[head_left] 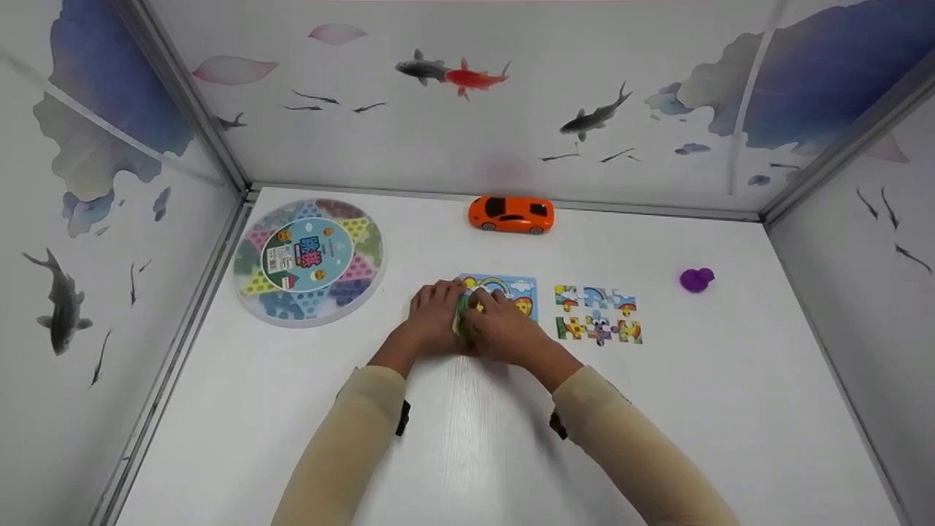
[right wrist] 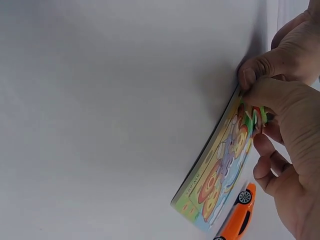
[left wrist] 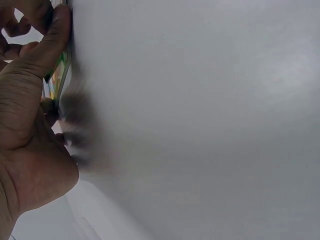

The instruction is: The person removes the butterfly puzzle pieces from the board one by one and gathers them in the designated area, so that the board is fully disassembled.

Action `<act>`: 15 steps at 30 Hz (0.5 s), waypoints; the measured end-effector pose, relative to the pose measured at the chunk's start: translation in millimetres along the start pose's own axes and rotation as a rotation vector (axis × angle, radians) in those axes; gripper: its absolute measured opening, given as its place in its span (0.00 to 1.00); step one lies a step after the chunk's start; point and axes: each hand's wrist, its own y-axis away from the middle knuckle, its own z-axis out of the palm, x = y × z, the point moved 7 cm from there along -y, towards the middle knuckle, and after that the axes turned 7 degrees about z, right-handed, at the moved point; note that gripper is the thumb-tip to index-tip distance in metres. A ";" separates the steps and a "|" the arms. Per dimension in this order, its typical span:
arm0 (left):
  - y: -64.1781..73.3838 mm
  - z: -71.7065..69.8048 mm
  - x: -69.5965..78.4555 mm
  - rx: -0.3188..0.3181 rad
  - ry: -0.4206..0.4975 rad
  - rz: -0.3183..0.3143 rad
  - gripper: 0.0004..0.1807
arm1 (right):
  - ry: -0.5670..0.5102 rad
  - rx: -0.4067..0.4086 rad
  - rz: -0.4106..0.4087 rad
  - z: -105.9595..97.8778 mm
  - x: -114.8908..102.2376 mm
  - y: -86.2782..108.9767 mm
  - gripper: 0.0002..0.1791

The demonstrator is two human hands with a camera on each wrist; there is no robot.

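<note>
A colourful cartoon jigsaw puzzle board (head_left: pixel 522 288) lies on the white table between my hands. My left hand (head_left: pixel 436 318) grips its left end, with the thumb along the near edge, as the left wrist view shows. Over the board's left part, my right hand (head_left: pixel 504 329) pinches a small green-edged puzzle piece (right wrist: pixel 257 118) between thumb and fingers. The right wrist view shows the board's printed face (right wrist: pixel 220 172), with cartoon figures. Both hands hide much of the board's left side. Several loose puzzle pieces (head_left: pixel 597 330) lie in two rows just right of the board.
An orange toy car (head_left: pixel 511 215) stands behind the board near the back wall. At the left lies a round Chinese checkers box (head_left: pixel 308 263) with a clear rim. A small purple toy (head_left: pixel 696 279) sits at the right. Fish-patterned panels (head_left: pixel 511 131) enclose the table.
</note>
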 end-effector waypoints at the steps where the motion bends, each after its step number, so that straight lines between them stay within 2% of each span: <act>1: 0.1 0.0 0.3 0.002 0.002 0.001 0.66 | 0.021 0.010 -0.013 -0.5 0.4 1.1 0.26; 6: -1.4 0.0 -0.7 0.023 0.036 -0.001 0.67 | 0.050 0.051 -0.041 -3.4 7.0 7.0 0.27; 12: -9.8 8.1 -10.9 0.014 0.087 -0.020 0.72 | -0.068 0.084 0.008 -11.8 24.2 14.6 0.15; 15: -12.6 11.0 -14.1 0.016 0.101 -0.027 0.72 | -0.062 0.103 0.015 -15.8 32.0 19.5 0.10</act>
